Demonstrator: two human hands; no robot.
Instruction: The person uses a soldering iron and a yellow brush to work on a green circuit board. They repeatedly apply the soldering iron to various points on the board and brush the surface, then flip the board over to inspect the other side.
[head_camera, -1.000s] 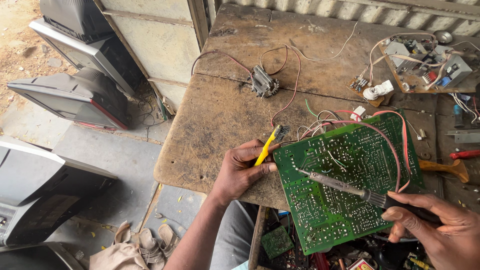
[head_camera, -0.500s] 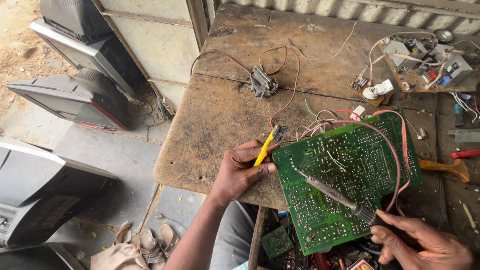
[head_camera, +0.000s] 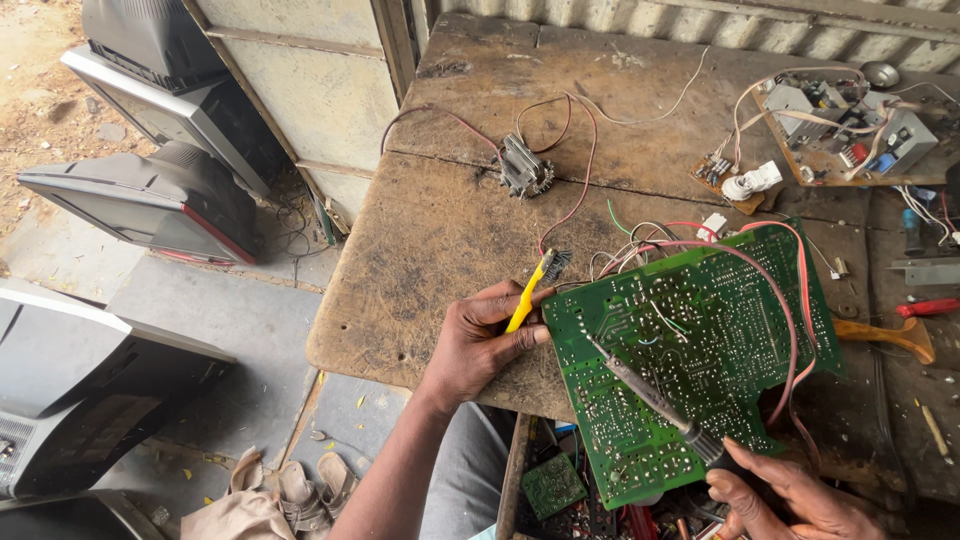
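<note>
— Outdoors, what are you working on?

— Rough wooden table (head_camera: 450, 230), worn and stained, with old television sets (head_camera: 150, 190) on the ground off its left edge. I've got a green circuit board (head_camera: 700, 350) lying solder side up at the table's near edge, partly overhanging it.

— And your hands?

— My left hand (head_camera: 475, 345) sits just left of the board, fingers closed round a yellow-handled brush (head_camera: 530, 290). The brush runs on a slant, its bristle end pointing up and away from me toward the middle of the table, just off the board's upper left corner. My right hand (head_camera: 790, 495) is below the board's near corner, closed round the dark handle of a soldering iron (head_camera: 650, 395).

— Which way does the iron point?

— Its long axis crosses the board diagonally, handle at the lower right, tip aimed up and left. The tip rests on the board's left half, as far as I can tell.

— Anything else by the board?

— Red wires (head_camera: 790, 320) loop over its right side. A wooden-handled tool (head_camera: 885, 335) lies just right of it, a small finned part (head_camera: 525, 170) lies beyond it, and another board with parts (head_camera: 850, 130) sits at the table's far right corner.
</note>
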